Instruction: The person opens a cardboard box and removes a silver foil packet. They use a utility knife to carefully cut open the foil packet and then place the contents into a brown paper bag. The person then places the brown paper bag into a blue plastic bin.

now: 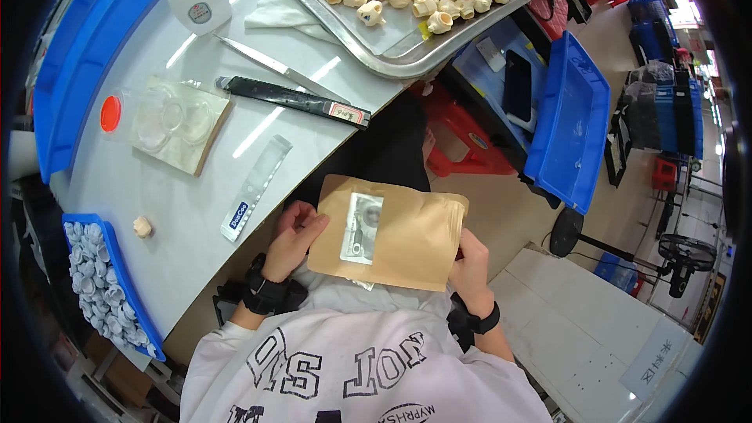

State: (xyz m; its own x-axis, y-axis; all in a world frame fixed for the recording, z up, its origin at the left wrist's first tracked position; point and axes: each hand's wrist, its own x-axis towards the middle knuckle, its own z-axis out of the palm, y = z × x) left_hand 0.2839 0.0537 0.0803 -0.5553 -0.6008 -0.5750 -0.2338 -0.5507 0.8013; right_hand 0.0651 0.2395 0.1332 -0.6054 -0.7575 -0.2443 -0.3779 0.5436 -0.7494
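Pieces (98, 294) of pale grey-blue fill a blue tray (124, 278) at the far left. Beside it on the table lies a lone cream part (142, 226); a red disc (110, 113) and a white bottle (197, 12) are farther off, then a black-handled tool (290, 99) and, nearer, a clear strip (257, 188). The left hand (296, 239) pinches the left edge of the pouch (415, 239), thumb on top, its other fingers curled and partly hidden. The pouch is held over the lap, between the hands and touching both. It is brown, flat and roughly rectangular, slightly tilted, with a pale silvery panel (361, 229) marked in dark left of its middle and creases along its right end. The right hand (470, 266) grips that right end, its underside fingers out of sight. Beyond, to the right, stand a blue bin (568, 133) and a black fan (686, 254).
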